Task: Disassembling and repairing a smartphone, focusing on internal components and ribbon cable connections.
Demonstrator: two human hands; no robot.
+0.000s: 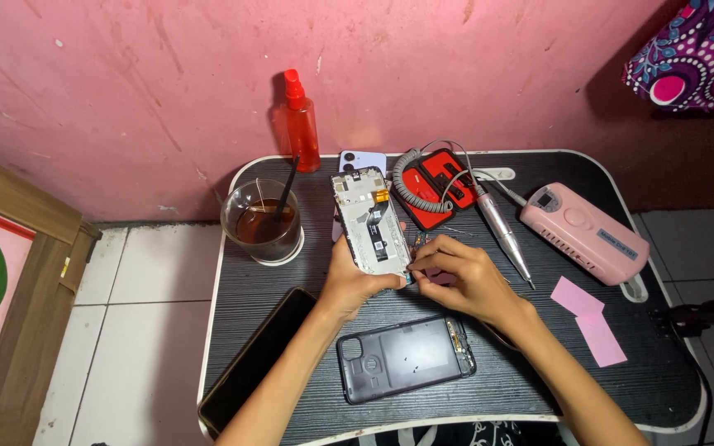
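My left hand (353, 281) grips the lower end of an opened phone body (370, 219), its white inner frame and boards facing up. My right hand (460, 277) pinches at the phone's lower right edge with fingertips together; what it holds is too small to tell. A dark phone back cover (406, 357) lies inside up on the black table (291, 272) just in front of my hands.
A glass of brown liquid with a straw (263, 221) stands at the left. A red spray bottle (297, 124), a light blue phone (362, 159), a red tool case (435, 188), a coiled cord, a pen-shaped tool (502, 227), a pink box device (584, 231), pink paper slips (588, 318) and a dark screen panel (258, 359) surround them.
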